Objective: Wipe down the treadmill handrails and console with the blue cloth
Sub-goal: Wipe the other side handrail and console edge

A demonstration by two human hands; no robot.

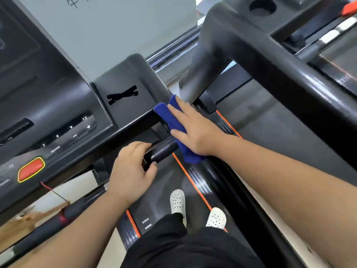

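Observation:
The blue cloth lies folded over the right handrail where it meets the dark grey console. My right hand presses flat on the cloth, fingers pointing up and left, and hides most of it. My left hand grips the short black front handlebar just below the console, fingers wrapped around it. The console shows numbered speed buttons and a red stop button. The left handrail runs down to the lower left.
A second treadmill with a cup holder stands close on the right. My white perforated shoes stand on the black belt with orange edge stripes. A red safety cord hangs from the console.

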